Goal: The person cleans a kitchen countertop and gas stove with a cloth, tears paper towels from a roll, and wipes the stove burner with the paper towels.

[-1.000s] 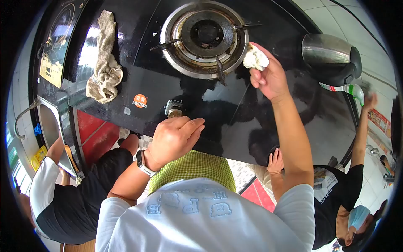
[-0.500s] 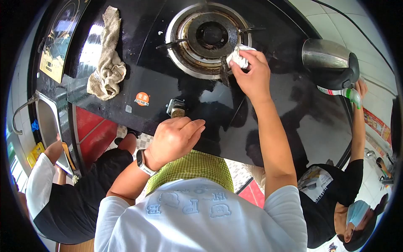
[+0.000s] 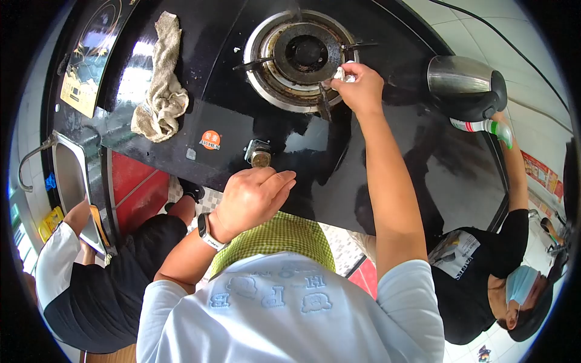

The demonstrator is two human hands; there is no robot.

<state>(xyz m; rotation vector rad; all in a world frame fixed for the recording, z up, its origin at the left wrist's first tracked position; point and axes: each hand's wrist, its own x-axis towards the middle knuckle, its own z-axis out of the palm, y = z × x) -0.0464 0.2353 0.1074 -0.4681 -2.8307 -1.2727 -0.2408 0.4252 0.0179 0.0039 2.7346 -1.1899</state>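
My right hand (image 3: 361, 86) pinches a crumpled white tissue or cloth (image 3: 341, 75) between thumb and fingers. It is pressed to the lower right rim of the round gas burner (image 3: 302, 60), beside a black pan support prong (image 3: 324, 103). Brown grime stains the burner's rings. My left hand (image 3: 254, 196), with a band on the wrist, hovers at the stove's front edge just below the metal control knob (image 3: 260, 156). Its fingers are curled together; the palm faces away from view, and no held thing shows.
A dirty beige rag (image 3: 162, 85) lies on the black stovetop (image 3: 417, 151) at left. An electric kettle (image 3: 463, 81) stands at right, beside a co-worker's hand at a green-and-white bottle (image 3: 484, 126). Another person stands by the sink (image 3: 69, 169) at left.
My right hand has shifted slightly up and left along the burner's rim, with less of the white tissue or cloth showing. The left hand stays nearly still. The view has moved slightly.
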